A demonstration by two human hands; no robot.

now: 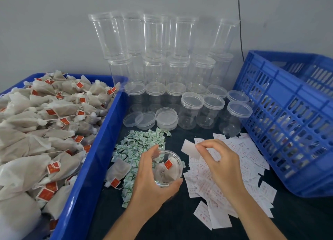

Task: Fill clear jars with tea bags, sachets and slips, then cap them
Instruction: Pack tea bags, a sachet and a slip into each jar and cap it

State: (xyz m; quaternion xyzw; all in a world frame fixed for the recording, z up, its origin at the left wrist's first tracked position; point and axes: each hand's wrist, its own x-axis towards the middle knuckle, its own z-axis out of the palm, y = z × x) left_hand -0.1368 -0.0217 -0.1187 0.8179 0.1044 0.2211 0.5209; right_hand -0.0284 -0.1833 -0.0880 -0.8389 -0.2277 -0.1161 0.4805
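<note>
Left hand [150, 178] grips jar [168, 169], its base hidden | right hand [222, 165] pinches slip [189, 148], print blurred | forearms cut off

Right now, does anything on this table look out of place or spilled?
One tea bag lies loose on the green sachet pile, outside the blue bin that holds the others. Nothing else looks spilled or damaged.

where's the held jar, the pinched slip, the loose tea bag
held jar [163, 184], head view, near wall
pinched slip [188, 147], head view, white left half
loose tea bag [118, 169], head view, pouch middle
</note>
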